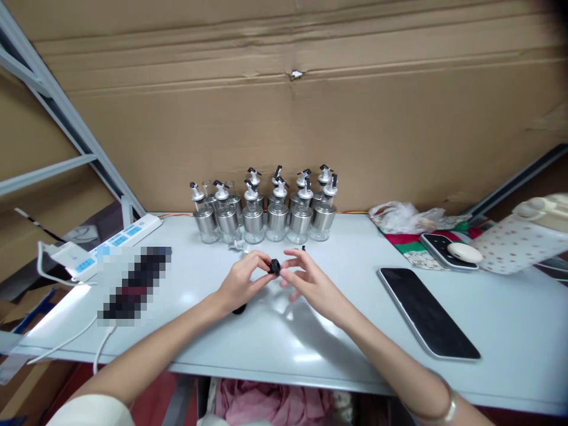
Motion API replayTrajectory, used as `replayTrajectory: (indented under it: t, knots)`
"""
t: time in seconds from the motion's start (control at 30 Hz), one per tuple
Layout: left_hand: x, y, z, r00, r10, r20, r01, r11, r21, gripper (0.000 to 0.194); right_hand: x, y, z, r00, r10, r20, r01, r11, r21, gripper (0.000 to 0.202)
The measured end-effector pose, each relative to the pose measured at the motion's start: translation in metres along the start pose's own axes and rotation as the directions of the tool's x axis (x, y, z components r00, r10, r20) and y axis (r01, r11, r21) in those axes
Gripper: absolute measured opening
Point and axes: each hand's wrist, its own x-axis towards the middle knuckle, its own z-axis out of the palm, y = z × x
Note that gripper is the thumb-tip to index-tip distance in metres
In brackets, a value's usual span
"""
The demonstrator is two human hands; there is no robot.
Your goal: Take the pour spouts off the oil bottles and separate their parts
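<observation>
A small black plastic part is pinched between the thumb and fingers of my left hand, above the middle of the table. My right hand comes in from the other side, its thumb tip at the part's right edge and its other fingers spread apart. On the tabletop below my left hand, a dark piece is mostly covered. Another tiny black piece lies just beyond my right fingers. Small clear or silvery bits rest in front of the bottles.
Several glass-and-steel bottles, most with pourer tops, stand along the cardboard wall. At left are a power strip and cables. A phone, a plastic bag and a dotted white container occupy the right.
</observation>
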Motion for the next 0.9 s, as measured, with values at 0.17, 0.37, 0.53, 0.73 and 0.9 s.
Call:
replayTrajectory:
  t: [0.17, 0.37, 0.53, 0.73, 0.9]
  knots:
    - [0.017, -0.012, -0.013, 0.962, -0.038, 0.269, 0.003, 0.991, 0.131, 0.015, 0.035, -0.007, -0.016, 0.998, -0.061, 0.032, 0.069, 0.918, -0.390, 0.026]
    - [0.007, -0.032, -0.027, 0.911, -0.231, 0.342, 0.020, 0.852, 0.523, 0.024, 0.049, 0.004, -0.059, 0.969, -0.179, -0.172, -0.042, 0.565, -0.824, 0.027]
    - [0.003, -0.049, -0.038, 0.889, -0.294, 0.350, 0.077, 0.852, 0.518, 0.025, 0.048, 0.012, -0.077, 0.976, -0.111, -0.187, -0.105, 0.512, -0.853, 0.033]
    - [0.000, -0.051, -0.052, 0.890, -0.299, 0.343, 0.156, 0.909, 0.386, 0.023, 0.047, 0.022, -0.091, 0.979, -0.098, -0.176, -0.113, 0.453, -0.884, 0.031]
    - [-0.001, -0.040, -0.045, 0.916, -0.350, 0.196, 0.303, 0.925, 0.231, 0.019, 0.047, 0.025, -0.100, 0.964, -0.098, -0.246, -0.184, 0.420, -0.889, 0.030]
